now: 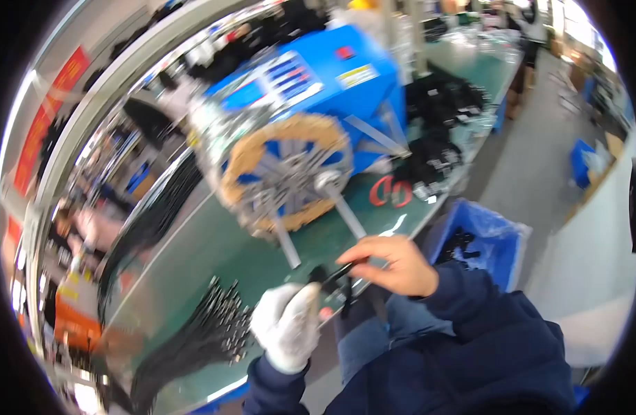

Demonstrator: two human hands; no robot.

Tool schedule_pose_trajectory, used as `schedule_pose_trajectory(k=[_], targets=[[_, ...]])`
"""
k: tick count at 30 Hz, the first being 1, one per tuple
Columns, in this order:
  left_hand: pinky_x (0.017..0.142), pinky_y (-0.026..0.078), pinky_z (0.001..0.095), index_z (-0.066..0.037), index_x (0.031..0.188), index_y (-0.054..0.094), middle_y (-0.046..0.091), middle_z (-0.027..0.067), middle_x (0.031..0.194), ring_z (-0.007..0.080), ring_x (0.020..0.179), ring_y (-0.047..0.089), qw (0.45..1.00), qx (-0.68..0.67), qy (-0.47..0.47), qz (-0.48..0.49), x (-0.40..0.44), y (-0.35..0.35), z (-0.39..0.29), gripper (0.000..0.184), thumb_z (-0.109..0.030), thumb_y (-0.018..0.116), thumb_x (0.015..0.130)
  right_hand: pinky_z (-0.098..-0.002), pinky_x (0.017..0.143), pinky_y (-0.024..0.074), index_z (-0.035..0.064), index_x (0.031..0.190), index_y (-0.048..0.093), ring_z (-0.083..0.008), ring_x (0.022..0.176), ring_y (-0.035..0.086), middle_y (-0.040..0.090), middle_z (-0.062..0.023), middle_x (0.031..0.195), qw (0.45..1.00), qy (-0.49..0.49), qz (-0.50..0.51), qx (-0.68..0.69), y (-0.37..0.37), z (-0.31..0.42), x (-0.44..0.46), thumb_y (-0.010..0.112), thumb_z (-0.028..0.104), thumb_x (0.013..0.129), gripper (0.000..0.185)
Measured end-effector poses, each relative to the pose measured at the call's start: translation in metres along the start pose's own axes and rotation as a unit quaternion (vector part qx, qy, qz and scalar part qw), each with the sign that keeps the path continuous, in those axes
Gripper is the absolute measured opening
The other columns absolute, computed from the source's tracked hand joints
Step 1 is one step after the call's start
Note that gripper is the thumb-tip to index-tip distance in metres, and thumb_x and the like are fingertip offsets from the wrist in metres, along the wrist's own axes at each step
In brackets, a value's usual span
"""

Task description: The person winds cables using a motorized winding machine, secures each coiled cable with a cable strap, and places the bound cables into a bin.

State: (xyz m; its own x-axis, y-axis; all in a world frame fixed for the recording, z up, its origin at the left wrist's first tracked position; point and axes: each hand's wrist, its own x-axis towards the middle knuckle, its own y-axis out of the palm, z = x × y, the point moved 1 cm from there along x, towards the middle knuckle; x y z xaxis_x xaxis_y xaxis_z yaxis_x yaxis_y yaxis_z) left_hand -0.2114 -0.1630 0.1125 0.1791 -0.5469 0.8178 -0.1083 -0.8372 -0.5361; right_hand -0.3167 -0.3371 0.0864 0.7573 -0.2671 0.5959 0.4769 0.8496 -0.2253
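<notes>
My left hand (287, 325), in a white glove, is closed at the table's front edge with thumb and fingers around one end of a black cable-like piece (341, 272). My bare right hand (394, 264) pinches the other end of that piece between thumb and fingers. Motion blur hides its exact kind. Left of my gloved hand, a bundle of black cables (186, 346) with shiny metal tips lies on the green table. Straight ahead stands a blue machine (373, 76) with a brown-rimmed spoked wheel (290, 173), two pale strips reaching from it toward my hands.
A blue bin (515, 252) lined with plastic, holding black pieces, stands right of the table. Dark cable bundles (439, 117) and red rings (389, 191) lie on the green table (183, 266) beside the machine. Across it sits a person in pink (96, 228); another person (532, 41) stands far right.
</notes>
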Motion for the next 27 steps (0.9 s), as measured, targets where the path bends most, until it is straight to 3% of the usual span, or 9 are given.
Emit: schedule_pose_trajectory(k=[3,5,8,11,15,17,20,24,27], targets=[[0.057,0.045,0.0318,-0.004,0.087,0.064,0.058,0.0102,0.074,0.024,0.064,0.056,1.0,-0.01,0.018,-0.006,-0.006,0.004,0.002,0.025,0.008,0.067,0.065,-0.0303,0.069,0.0487,0.0036,0.104,0.065,-0.0235,0.079,0.064,0.065,-0.0091,0.091,0.999,-0.031,0.03,0.004,-0.001,-0.005,-0.001,0.063,0.004,0.084,0.02],[0.056,0.044,0.0317,-0.004,0.088,0.064,0.057,0.0095,0.074,0.0232,0.065,0.056,0.999,-0.001,-0.024,-0.028,-0.008,0.005,0.0,0.025,0.009,0.066,0.067,-0.0306,0.07,0.0489,0.0031,0.104,0.065,-0.0228,0.079,0.064,0.065,-0.0089,0.09,1.0,-0.01,0.004,0.024,-0.002,-0.001,-0.001,0.063,0.005,0.085,0.019],[0.055,0.045,0.0307,-0.009,0.089,0.067,0.059,0.0063,0.075,0.0217,0.063,0.057,0.999,0.022,-0.013,-0.025,-0.007,0.008,0.0,0.024,0.002,0.072,0.068,-0.0305,0.069,0.0488,0.003,0.103,0.066,-0.022,0.079,0.064,0.065,-0.0082,0.089,0.998,0.008,-0.017,0.056,0.0,-0.002,-0.004,0.063,0.007,0.086,0.018],[0.054,0.045,0.0307,-0.01,0.092,0.066,0.06,0.0062,0.076,0.0213,0.062,0.057,1.0,0.022,0.003,-0.005,-0.01,0.01,0.002,0.024,0.0,0.072,0.071,-0.0299,0.068,0.0481,0.0031,0.103,0.065,-0.0221,0.078,0.063,0.064,-0.0079,0.088,0.999,0.009,0.007,0.045,-0.001,-0.001,-0.004,0.063,0.008,0.086,0.018],[0.053,0.045,0.0314,-0.01,0.093,0.066,0.06,0.0064,0.077,0.0217,0.061,0.057,0.999,-0.007,0.041,0.02,-0.012,0.012,0.005,0.024,-0.001,0.072,0.071,-0.0359,0.067,0.0473,0.0036,0.102,0.065,-0.0282,0.08,0.062,0.064,-0.0111,0.088,0.988,-0.077,0.13,-0.017,0.004,-0.013,0.0,0.062,0.014,0.086,0.019],[0.052,0.045,0.0318,-0.01,0.092,0.066,0.06,0.0068,0.077,0.0221,0.061,0.057,0.998,-0.012,0.048,0.033,-0.012,0.014,0.002,0.024,0.0,0.072,0.071,-0.0403,0.065,0.0457,0.0034,0.098,0.063,-0.032,0.076,0.061,0.063,-0.0133,0.081,0.989,-0.081,0.121,-0.021,0.013,-0.013,0.003,0.062,0.019,0.085,0.02],[0.054,0.046,0.0318,-0.008,0.092,0.066,0.06,0.0084,0.076,0.0236,0.062,0.059,0.999,-0.005,-0.013,0.036,-0.006,0.01,0.003,0.02,-0.005,0.071,0.073,-0.0415,0.061,0.0444,0.0027,0.088,0.059,-0.0335,0.069,0.06,0.061,-0.0135,0.073,0.992,-0.011,0.099,-0.08,0.01,-0.001,0.011,0.064,0.023,0.084,0.022],[0.055,0.046,0.0317,-0.009,0.092,0.068,0.061,0.0073,0.074,0.0233,0.062,0.059,0.981,-0.085,-0.14,0.106,0.014,0.005,-0.005,0.018,-0.01,0.071,0.074,-0.0403,0.063,0.0452,0.0035,0.086,0.059,-0.0326,0.071,0.059,0.061,-0.0122,0.073,0.989,-0.075,0.062,-0.108,0.007,-0.002,0.01,0.064,0.025,0.084,0.023],[0.055,0.046,0.0322,-0.009,0.089,0.069,0.061,0.0071,0.073,0.0233,0.062,0.059,0.989,-0.057,-0.031,0.13,0.021,0.008,-0.003,0.018,-0.011,0.073,0.072,-0.0395,0.065,0.046,0.0027,0.089,0.06,-0.0326,0.072,0.06,0.061,-0.0127,0.074,0.991,-0.1,0.062,-0.069,-0.005,0.001,0.005,0.063,0.023,0.085,0.021]])
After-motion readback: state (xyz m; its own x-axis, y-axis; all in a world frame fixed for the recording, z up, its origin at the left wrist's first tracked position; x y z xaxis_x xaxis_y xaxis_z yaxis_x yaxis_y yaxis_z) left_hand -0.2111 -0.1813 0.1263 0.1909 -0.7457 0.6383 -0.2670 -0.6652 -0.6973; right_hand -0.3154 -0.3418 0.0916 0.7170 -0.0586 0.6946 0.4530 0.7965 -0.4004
